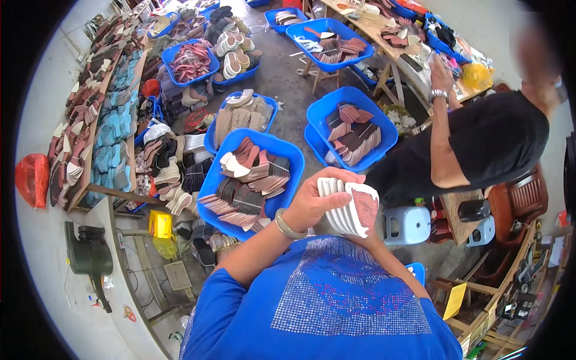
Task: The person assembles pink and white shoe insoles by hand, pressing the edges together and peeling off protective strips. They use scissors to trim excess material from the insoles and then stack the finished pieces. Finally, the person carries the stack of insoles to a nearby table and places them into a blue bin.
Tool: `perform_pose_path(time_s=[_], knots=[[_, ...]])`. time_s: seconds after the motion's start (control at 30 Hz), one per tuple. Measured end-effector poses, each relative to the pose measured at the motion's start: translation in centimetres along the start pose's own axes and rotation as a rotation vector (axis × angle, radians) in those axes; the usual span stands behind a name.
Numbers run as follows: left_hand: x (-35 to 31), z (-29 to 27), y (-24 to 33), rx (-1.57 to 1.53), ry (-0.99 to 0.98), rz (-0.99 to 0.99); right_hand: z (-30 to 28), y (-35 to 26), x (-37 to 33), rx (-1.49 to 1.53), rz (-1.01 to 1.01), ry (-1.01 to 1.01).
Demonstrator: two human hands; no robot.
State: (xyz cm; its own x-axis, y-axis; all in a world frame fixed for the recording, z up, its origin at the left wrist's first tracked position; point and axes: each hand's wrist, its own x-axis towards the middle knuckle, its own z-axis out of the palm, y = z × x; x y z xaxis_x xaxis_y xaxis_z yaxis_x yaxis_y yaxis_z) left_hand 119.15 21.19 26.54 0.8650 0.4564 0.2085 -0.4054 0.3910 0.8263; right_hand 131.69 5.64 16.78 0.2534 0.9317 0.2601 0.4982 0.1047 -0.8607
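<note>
In front of my chest is a small stack of shoe soles (339,207) with thick white edges and a mottled reddish-brown face turned to the right. My left hand (318,198), a bangle on its wrist, is closed round the stack, its thumb lying across the white edges. My right hand (372,233) meets the lower right side of the stack; its fingers are hidden behind the soles. Just beyond my left forearm, a blue tub (279,147) holds bundled brown, pink and dark soles (249,195).
A second blue tub of soles (384,129) stands ahead to the right. Beside it, a person in a black shirt (498,135) works at a wooden bench (360,27). Racks of shoe parts (117,129) line the left. A pale blue stool (408,225) stands at right.
</note>
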Motion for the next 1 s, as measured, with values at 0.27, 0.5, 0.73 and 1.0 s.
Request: perform_pose_path(time_s=[0.27, 0.5, 0.73, 1.0], knots=[[8.3, -7.1, 0.9, -0.163, -0.041, 0.021, 0.2, 2.3, 9.4, -0.164, -0.031, 0.044], [15.5, -8.7, -2.7, -0.23, -0.077, -0.079, -2.4, 8.1, 10.5, -0.188, 0.198, 0.083], [22.5, -9.2, -3.3, -0.361, 0.028, -0.114, -7.4, 11.6, 15.7, -0.107, 0.328, 0.43], [26.7, -8.6, -3.4, -0.134, -0.249, -0.067, -11.2, 12.6, 17.5, -0.341, 0.201, 0.415]])
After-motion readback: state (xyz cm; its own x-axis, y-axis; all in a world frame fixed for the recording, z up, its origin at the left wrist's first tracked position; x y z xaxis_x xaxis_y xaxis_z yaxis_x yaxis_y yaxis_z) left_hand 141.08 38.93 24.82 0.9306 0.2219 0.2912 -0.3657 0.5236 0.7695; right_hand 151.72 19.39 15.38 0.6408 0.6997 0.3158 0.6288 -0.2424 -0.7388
